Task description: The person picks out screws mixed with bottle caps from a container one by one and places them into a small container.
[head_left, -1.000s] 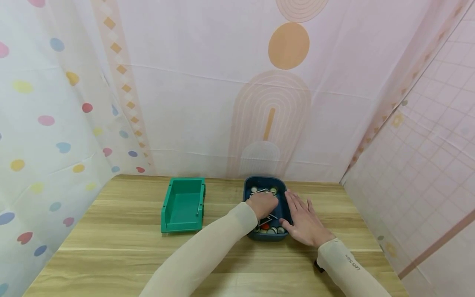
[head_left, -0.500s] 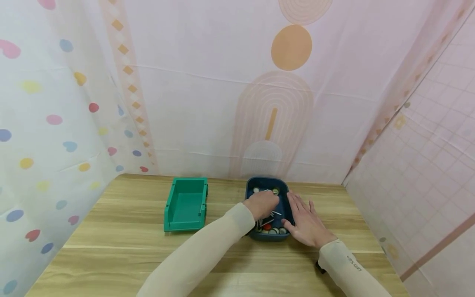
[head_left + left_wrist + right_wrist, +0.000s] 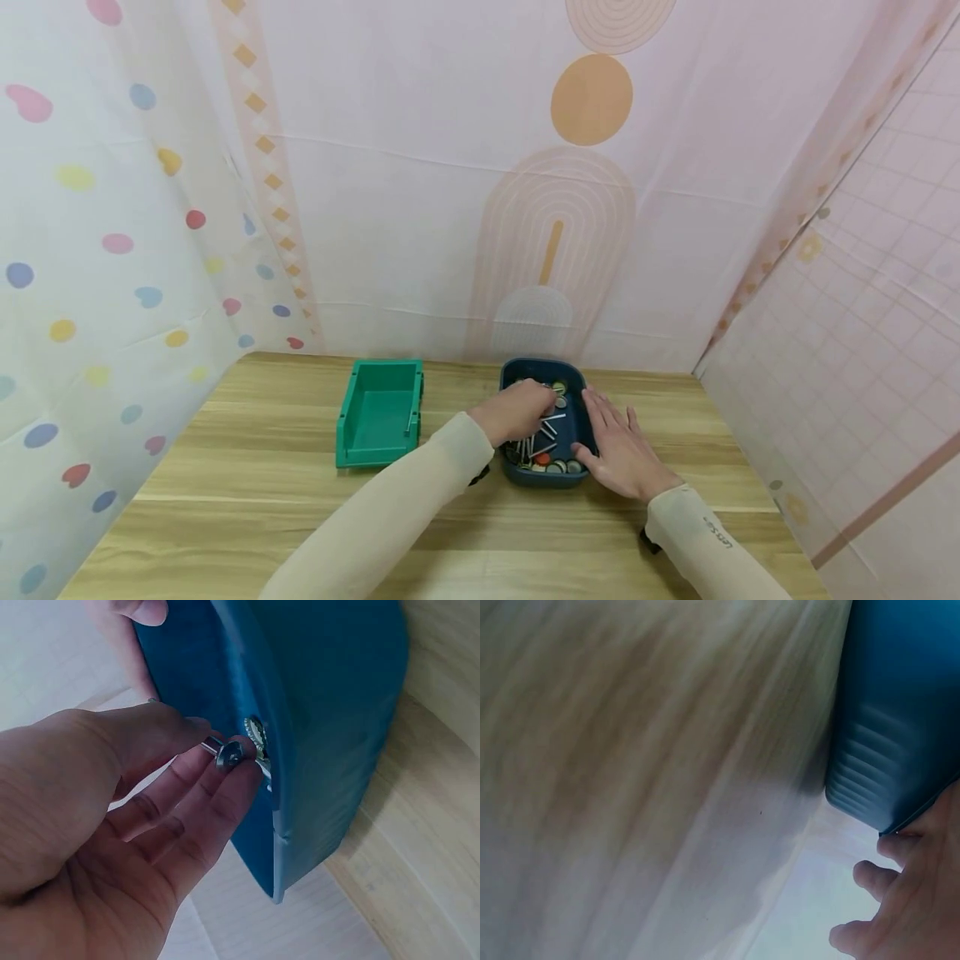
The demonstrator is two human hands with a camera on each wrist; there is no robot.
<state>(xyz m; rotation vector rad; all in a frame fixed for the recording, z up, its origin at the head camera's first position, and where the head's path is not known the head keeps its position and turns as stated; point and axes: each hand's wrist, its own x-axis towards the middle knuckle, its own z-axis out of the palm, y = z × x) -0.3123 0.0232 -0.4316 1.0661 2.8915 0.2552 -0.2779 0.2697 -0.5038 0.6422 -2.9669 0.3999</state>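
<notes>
In our left hand [image 3: 517, 410], the one nearer the green bin [image 3: 380, 417] on its left, we pinch a metal screw [image 3: 229, 755]; our right hand [image 3: 621, 447], fingers extended, touches the blue bin [image 3: 543, 480].

Box [image 3: 547, 481]: dark blue
Screw [image 3: 229, 754]: silver
Caps [image 3: 561, 402]: mostly pale, one orange-red
Tray [image 3: 377, 419]: green
Surface [image 3: 225, 467]: light brown, streaked wood grain
Sleeves [image 3: 375, 517]: cream, the right lettered dark
Back curtain [image 3: 405, 242]: pinkish white, orange disc [image 3: 592, 100], beige arches [image 3: 517, 217], orange diamonds [image 3: 272, 181]
Left curtain [image 3: 112, 308]: white, dotted pink, yellow, blue, red
Right curtain [image 3: 885, 350]: pale pink, gridded
</notes>
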